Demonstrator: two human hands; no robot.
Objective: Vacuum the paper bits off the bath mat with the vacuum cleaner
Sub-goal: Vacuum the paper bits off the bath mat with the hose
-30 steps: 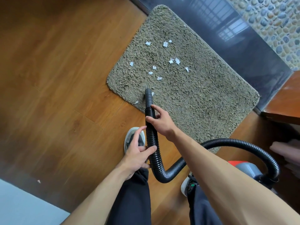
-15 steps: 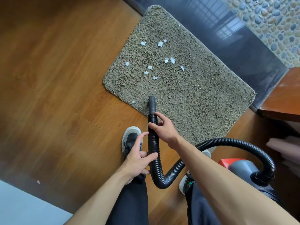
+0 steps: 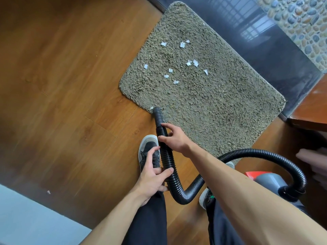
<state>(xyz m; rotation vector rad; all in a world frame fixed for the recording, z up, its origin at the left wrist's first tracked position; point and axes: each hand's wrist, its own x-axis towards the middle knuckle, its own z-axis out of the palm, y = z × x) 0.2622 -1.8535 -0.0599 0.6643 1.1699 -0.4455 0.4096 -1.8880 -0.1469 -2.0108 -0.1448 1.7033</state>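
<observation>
Both hands hold the black hose (image 3: pixel 166 156) at mid-frame: the right hand (image 3: pixel 174 138) grips it just behind the nozzle (image 3: pixel 157 114), and the left hand (image 3: pixel 152 177) curls round it lower down. The nozzle touches the bath mat (image 3: pixel 212 106) at its lower-left edge, beside one paper bit (image 3: pixel 151 108). The other paper bits (image 3: pixel 195 62) lie scattered at upper centre, and the vacuum cleaner (image 3: pixel 269 179) sits at lower right.

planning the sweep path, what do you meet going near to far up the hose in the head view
left hand on the hose → right hand → nozzle → paper bits → dark sill → pebble floor
</observation>
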